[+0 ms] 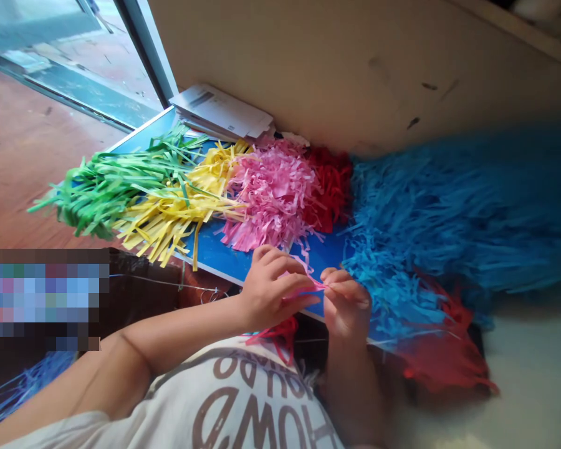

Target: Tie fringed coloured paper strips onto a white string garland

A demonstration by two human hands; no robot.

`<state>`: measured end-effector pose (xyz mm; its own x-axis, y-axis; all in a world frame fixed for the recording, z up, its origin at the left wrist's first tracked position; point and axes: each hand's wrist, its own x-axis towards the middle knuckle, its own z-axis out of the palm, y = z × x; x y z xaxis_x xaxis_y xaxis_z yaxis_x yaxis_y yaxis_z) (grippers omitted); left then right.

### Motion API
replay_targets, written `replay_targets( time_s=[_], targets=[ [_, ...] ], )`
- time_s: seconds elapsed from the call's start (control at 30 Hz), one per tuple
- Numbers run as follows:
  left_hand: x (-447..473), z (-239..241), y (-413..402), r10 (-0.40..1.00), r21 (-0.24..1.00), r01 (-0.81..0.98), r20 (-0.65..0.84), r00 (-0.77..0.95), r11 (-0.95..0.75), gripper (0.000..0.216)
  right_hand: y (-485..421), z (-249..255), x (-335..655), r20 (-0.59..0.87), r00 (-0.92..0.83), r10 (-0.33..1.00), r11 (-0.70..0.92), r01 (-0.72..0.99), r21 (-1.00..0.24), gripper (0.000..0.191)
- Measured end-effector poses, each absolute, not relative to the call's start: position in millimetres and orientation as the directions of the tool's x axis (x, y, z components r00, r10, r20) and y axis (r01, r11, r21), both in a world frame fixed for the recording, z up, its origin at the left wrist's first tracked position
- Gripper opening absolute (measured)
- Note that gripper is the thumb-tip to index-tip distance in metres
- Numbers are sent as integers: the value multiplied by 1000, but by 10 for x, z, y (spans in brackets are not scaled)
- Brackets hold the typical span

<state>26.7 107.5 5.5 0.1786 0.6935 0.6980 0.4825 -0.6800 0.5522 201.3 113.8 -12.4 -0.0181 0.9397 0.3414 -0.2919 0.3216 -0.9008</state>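
My left hand (271,287) and my right hand (348,305) meet at the near edge of a blue board (224,252). Both pinch a thin pink paper strip (315,285) stretched between their fingertips. A bunch of red strips (278,333) hangs under my left hand. Just beyond my hands lies a heap of pink paper strips (275,193). Left of it lie yellow strips (177,215) and green strips (116,184). A red pile (331,184) sits behind the pink one. A big mass of blue strips (449,218) spreads to the right.
White papers (222,112) are stacked at the board's far corner against a beige wall (355,68). More red strips (449,355) lie under the blue mass at lower right. A reddish floor (23,156) and a glass door frame (144,50) are at upper left.
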Motion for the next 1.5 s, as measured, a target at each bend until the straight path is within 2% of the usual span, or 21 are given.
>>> replay_targets(
  time_s=[0.17, 0.37, 0.47, 0.6, 0.8, 0.9, 1.03, 1.13, 1.2, 1.27, 1.37, 1.43, 1.5],
  targets=[
    [284, 49, 1058, 777, 640, 477, 606, 168, -602, 15, 1065, -137, 2001, 336, 78, 939, 345, -239, -908, 13],
    [339, -2, 998, 742, 558, 603, 665, 85, -570, 6, 1033, -185, 1968, 327, 193, 925, 361, -177, -916, 13],
    [348, -19, 1019, 721, 534, 574, 677, 151, -621, 5, 1016, -191, 1952, 353, 195, 915, 386, -169, -907, 12],
    [336, -43, 1087, 767, 631, 441, 568, 299, -638, 13, 998, -178, 1947, 355, 220, 909, 385, -114, -916, 11],
    [349, -100, 1119, 839, 772, 348, 425, 339, -532, 15, 1036, -189, 1992, 347, 265, 900, 370, -40, -928, 11],
    [318, -77, 1167, 872, 881, 223, 318, 371, -416, 14, 1026, -202, 2004, 339, 277, 899, 353, 0, -936, 11],
    [221, -13, 1291, 827, 988, 3, 126, 548, -153, 26, 967, -212, 2014, 354, 183, 917, 345, 77, -935, 10],
    [155, -20, 1351, 792, 966, -178, -42, 609, 188, 32, 1126, -260, 2158, 312, 36, 950, 305, 133, -943, 5],
    [118, -62, 1362, 798, 902, -254, -145, 585, 350, 33, 1411, -335, 2381, 209, 35, 977, 193, 258, -947, 12],
    [93, -112, 1363, 829, 874, -272, -222, 514, 402, 37, 1789, -435, 2661, 175, 208, 962, 58, 473, -879, 20],
    [106, -160, 1366, 854, 905, -184, -271, 444, 383, 41, 2330, -585, 2978, 160, 154, 975, -41, 834, -550, 22],
    [152, -168, 1374, 861, 934, -92, -277, 426, 346, 41, 2583, -663, 3037, 87, 83, 993, -51, 947, -316, 29],
    [203, -176, 1391, 873, 954, -19, -267, 408, 300, 43, 2738, -716, 3010, 8, 70, 997, -68, 980, -185, 31]
  ],
)
